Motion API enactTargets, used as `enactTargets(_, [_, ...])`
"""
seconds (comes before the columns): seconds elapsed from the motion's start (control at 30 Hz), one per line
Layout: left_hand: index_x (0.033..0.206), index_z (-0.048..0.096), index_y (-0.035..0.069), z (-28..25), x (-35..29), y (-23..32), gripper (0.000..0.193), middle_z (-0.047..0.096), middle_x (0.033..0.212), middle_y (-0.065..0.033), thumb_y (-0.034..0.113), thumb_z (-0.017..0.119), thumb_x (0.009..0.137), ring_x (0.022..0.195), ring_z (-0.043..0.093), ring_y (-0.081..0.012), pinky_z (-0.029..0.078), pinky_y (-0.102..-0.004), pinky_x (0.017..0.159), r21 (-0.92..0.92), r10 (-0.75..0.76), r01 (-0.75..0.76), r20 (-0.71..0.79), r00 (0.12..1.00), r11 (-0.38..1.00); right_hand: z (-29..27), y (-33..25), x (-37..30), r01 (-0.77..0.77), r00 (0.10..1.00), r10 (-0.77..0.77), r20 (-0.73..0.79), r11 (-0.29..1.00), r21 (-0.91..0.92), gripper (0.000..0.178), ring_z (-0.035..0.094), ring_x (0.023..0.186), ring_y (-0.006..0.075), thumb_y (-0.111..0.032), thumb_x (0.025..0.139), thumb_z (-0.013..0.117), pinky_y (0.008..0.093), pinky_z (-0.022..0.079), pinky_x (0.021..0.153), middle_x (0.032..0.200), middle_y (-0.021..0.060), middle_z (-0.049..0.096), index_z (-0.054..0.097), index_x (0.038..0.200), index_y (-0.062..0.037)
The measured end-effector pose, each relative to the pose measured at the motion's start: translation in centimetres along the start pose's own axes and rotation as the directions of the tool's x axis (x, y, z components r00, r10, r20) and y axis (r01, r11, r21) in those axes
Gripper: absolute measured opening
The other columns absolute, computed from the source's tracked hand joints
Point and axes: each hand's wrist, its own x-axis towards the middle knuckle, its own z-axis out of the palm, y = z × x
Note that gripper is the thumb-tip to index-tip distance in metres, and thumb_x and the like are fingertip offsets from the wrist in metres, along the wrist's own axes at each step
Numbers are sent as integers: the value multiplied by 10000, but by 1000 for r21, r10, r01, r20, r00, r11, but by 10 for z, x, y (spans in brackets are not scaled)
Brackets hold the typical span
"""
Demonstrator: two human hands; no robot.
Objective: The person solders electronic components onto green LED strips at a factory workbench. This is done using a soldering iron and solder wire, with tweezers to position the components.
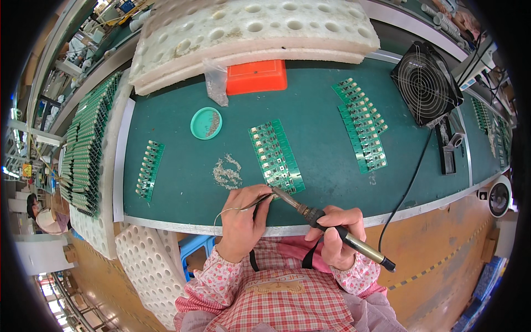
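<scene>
A soldering iron [332, 227] is gripped in the right hand [338, 235], fingers closed around its dark handle, with the cord end pointing down and to the right past the table edge. Its metal tip is brought to the near end of a green panel of circuit boards [275, 156] that lies at the middle of the green work mat [182, 182]. The left hand [243, 218] is closed in a pinch on a thin solder wire [235, 209], which is fed toward the same spot — the wire's end and the iron's tip appear to meet at the panel's near edge, though the contact itself is too small to be made out with certainty.

Just left of the panel, a small heap of pale metal bits [227, 172] is scattered on the mat. Further back a round teal lid [206, 123] is seen, with some grey scraps in it. A short strip of boards [149, 169] is laid to the left, and two more strips [362, 124] are set out on the right. An orange plastic box [256, 76] is placed at the back of the mat, beneath stacked white foam trays [249, 27]. A small black fan [425, 83] is stood at the right rear — its cable is run down across the mat's edge. A long row of boards [88, 144] is racked along the far left.
</scene>
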Motion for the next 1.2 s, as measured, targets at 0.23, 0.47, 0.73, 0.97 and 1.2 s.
enactTargets(0.23, [1011,660,26,2,-2,-3,215,696,995,-111,-20,722,810,856,651,-323,514,-391,752,-4,-3,3,7,1000,1000,1,1,1,16,1000,-16,6,1000,4,170,677,617,210,-85,947,627,333,541,570,706,111,681,551,1078,-7])
enactTargets(0.47, [1019,661,11,1,0,-1,217,711,1001,-103,-64,682,816,859,652,-301,513,-366,764,-3,23,-23,2,1000,1000,1,1,0,18,999,-19,-33,999,-34,148,660,583,182,-71,946,614,306,516,541,667,91,662,554,1063,-1])
enactTargets(0.73, [991,674,18,1,1,0,190,710,991,-104,-56,692,817,849,653,-297,509,-356,749,19,26,-26,5,1000,999,-1,3,-8,-228,966,199,-165,956,-184,66,610,508,123,-54,931,615,269,467,500,612,61,622,593,960,1])
enactTargets(0.97, [976,671,11,1,1,-1,191,706,974,-100,-75,689,806,842,652,-298,507,-361,739,17,36,-36,-5,999,999,3,7,0,-173,984,154,-88,943,-283,128,580,470,111,-99,967,543,246,435,451,599,62,600,576,934,20])
enactTargets(1.2, [974,673,16,2,1,-2,195,707,978,-97,-75,691,803,840,654,-297,507,-360,743,13,36,-36,-8,999,999,4,8,3,-114,993,109,-34,935,-335,89,579,472,123,-83,936,573,271,444,472,575,62,591,586,929,5])
